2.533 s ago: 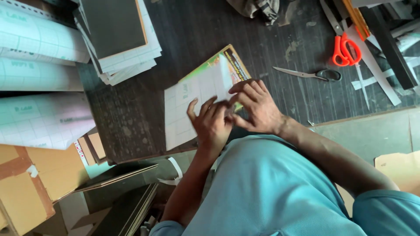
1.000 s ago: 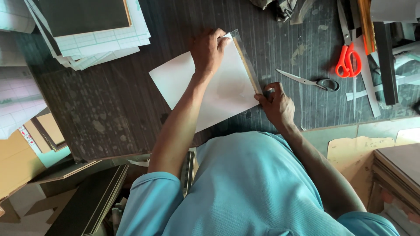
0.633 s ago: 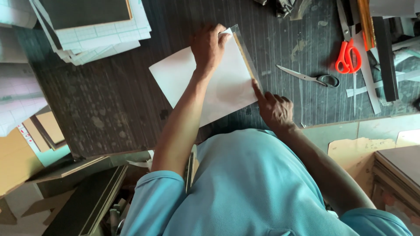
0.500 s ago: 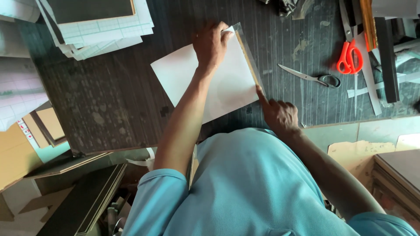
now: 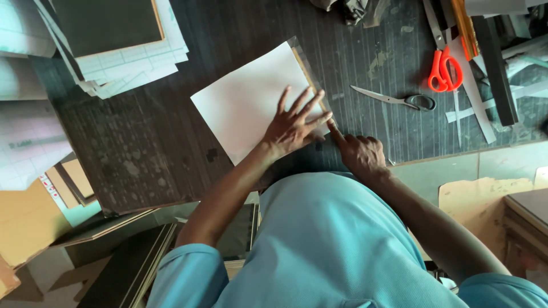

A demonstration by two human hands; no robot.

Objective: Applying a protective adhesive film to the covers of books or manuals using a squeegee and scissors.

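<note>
A white sheet [image 5: 251, 97] with a clear film strip and a brownish board edge along its right side lies tilted on the dark table [image 5: 142, 148]. My left hand [image 5: 294, 122] rests flat on the sheet's near right part, fingers spread and pointing up-right. My right hand [image 5: 359, 154] is curled just below the sheet's near right corner. Its index finger is stretched out, with the tip pressing on the sheet's right edge beside my left fingers. Neither hand holds a tool.
Grey-handled scissors [image 5: 394, 100] lie right of the sheet, with orange-handled scissors [image 5: 442, 68] and long strips farther right. A stack of gridded sheets under a dark board [image 5: 114, 40] sits at the upper left. Boards and cardboard [image 5: 34, 222] stand below the table edge.
My left hand came down from the sheet's far corner to its near right part and spread flat. My right index finger slid down the right edge toward the near corner.
</note>
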